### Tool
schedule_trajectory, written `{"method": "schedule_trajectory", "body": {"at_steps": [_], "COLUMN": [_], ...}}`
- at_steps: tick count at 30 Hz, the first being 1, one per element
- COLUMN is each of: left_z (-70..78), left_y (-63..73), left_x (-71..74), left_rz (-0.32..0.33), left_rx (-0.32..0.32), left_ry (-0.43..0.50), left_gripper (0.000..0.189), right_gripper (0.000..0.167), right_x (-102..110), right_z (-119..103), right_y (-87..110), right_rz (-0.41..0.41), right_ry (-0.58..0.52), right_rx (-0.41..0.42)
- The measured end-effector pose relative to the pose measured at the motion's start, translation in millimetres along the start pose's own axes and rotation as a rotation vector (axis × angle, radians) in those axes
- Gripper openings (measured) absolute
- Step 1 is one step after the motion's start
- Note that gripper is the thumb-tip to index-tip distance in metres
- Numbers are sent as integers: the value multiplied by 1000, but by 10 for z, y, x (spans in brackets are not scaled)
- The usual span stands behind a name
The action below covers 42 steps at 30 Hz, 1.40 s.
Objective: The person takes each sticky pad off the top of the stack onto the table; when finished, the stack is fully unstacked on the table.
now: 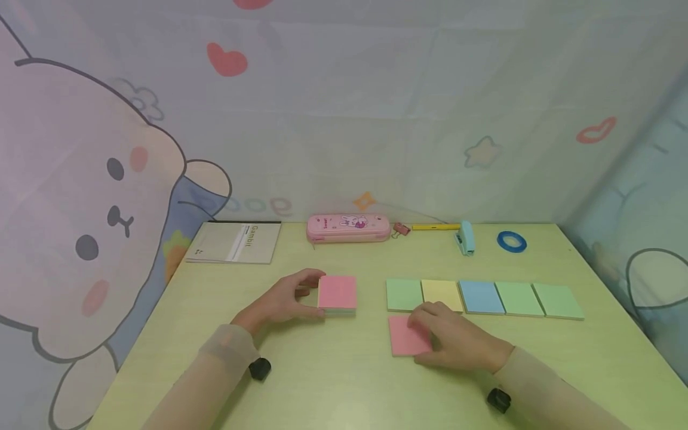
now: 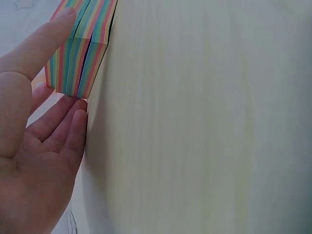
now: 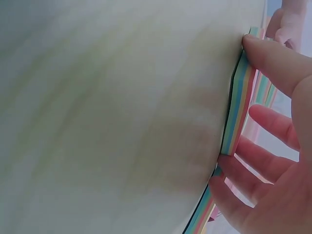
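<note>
My left hand [image 1: 286, 298] holds a stack of sticky note pads [image 1: 337, 291] by its left side, thumb at the near corner and fingers at the far one. Pink tops the stack, and the left wrist view shows striped edges of several pads [image 2: 90, 39]. To the right, my right hand [image 1: 457, 339] grips a single pink sticky note pad [image 1: 402, 337] between thumb and fingers, low over the table. Just behind it runs a row of pads: green [image 1: 404, 294], yellow [image 1: 436, 289], blue [image 1: 481, 297], then two more green ones. Fingers overlap the yellow pad's front edge.
Along the back of the table [image 1: 322, 388] lie a notebook [image 1: 233, 242], a pink pencil case [image 1: 348, 229], a binder clip [image 1: 401, 229], a yellow stick-like item [image 1: 435, 227], a light blue stapler [image 1: 466, 239] and a blue tape roll [image 1: 501, 243]. A printed curtain [image 1: 349, 119] hangs behind.
</note>
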State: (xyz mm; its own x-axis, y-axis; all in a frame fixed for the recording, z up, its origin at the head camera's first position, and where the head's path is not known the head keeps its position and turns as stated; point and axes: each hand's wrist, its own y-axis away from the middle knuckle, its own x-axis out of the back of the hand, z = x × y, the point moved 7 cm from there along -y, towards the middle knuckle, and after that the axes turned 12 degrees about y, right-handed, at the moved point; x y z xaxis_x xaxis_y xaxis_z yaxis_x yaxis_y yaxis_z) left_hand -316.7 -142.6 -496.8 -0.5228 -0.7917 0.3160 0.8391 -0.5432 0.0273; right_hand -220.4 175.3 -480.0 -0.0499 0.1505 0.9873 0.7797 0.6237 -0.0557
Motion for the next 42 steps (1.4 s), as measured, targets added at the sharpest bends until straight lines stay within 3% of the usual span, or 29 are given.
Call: {"method": "schedule_trajectory", "body": {"at_steps": [18, 24, 32, 42], "left_z": [-35, -26, -45, -5], "left_y": [22, 18, -1, 36], "left_x": [27, 30, 16, 18], "left_rz": [7, 0, -5, 2], "left_rx": [16, 11, -2, 2], "left_ry": [0, -1, -2, 7], "left_gripper": [84, 84, 83, 83], "right_gripper": [50, 51, 51, 63], "right_x": [46, 227, 481, 384], "right_z": [-44, -84, -248, -467], "right_y": [-56, -143, -454, -1057], "right_rz": [30, 48, 122, 74], "right_ry": [61, 92, -18, -117], "right_rx": [30, 33, 89, 102]}}
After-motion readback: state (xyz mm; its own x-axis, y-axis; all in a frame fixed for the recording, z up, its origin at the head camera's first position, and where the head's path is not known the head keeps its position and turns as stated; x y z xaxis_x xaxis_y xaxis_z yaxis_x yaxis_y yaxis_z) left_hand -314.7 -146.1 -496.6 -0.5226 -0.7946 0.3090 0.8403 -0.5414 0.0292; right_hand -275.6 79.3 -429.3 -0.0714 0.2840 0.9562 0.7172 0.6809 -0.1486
